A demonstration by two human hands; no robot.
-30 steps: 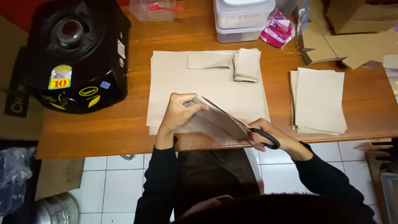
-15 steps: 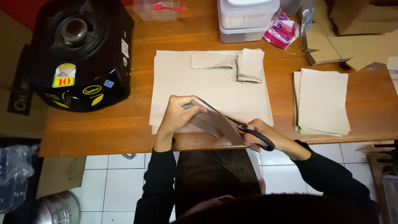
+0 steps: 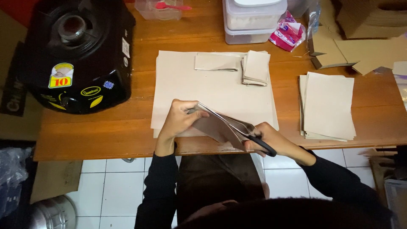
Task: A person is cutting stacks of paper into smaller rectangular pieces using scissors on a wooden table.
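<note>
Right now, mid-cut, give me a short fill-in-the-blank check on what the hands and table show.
1. The right hand grips a pair of ____ with black handles.
2. The left hand holds up a grey-brown ____ at the table's near edge.
3. The black appliance stands to the ____ of the large sheet on the table.
4. A pink spoon lies in the clear ____ at the far edge.

Missing words: scissors; sheet; left; container

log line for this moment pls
left hand: holds grey sheet | right hand: scissors cutting sheet | under: big paper sheet on wooden table
</note>
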